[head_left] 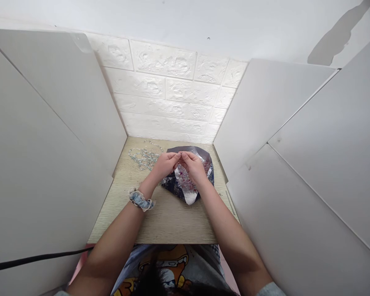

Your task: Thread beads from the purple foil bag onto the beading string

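My left hand (167, 163) and my right hand (192, 164) meet fingertip to fingertip, both pinched closed. Whatever lies between the fingers is too small to make out. Just beneath them is a dark bag (172, 184), spread open with a shiny silver lining (190, 198). Pink and reddish beads (185, 181) are heaped inside it, partly hidden by my right hand. To the left of my left hand, strands of pale blue and white beads (144, 158) lie in a loose tangle on the wooden tabletop (179, 226).
White panels (107, 123) (234, 123) close in the tabletop on both sides. A white brick-patterned wall (172, 90) stands behind it. On the left, a black cable (40, 257) runs towards the table's front edge. A scrunchie (141, 200) circles my left wrist.
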Tool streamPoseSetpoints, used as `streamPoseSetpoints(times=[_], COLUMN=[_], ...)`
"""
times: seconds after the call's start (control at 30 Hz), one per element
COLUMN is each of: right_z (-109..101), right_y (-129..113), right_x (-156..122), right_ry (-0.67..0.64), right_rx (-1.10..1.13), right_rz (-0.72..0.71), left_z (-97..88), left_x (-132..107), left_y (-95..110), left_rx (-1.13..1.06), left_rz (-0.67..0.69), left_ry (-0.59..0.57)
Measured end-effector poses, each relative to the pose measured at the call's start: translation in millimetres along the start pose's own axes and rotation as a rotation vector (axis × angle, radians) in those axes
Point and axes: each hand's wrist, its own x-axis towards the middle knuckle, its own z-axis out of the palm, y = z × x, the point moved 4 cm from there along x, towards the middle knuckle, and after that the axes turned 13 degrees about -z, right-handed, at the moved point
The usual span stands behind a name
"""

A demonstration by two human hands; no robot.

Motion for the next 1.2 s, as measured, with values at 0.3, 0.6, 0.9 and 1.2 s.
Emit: streamPoseSetpoints(times=[0.3, 0.6, 0.9, 1.2], right_z=[-7, 3, 4, 5], right_y=[0, -33, -39, -45], right_x=[4, -4, -5, -6], right_ry=[-0.093, -0.216, -0.314, -0.254], right_rx=[-0.286, -0.811, -0.981, -0.872], right_rz=[-0.150, -0.454, -0.568, -0.507], left_z=[2.7, 3.5, 2.8, 5.0], left_x=[2, 2, 6, 0], left_y=[-2, -5, -10, -4], left_rx=[-0.140, -0.269, -0.258, -0.258], left_rz=[-0.056, -0.094, -0.141, -0.154], left_ry=[-0.075, -0.148, -0.154, -0.154])
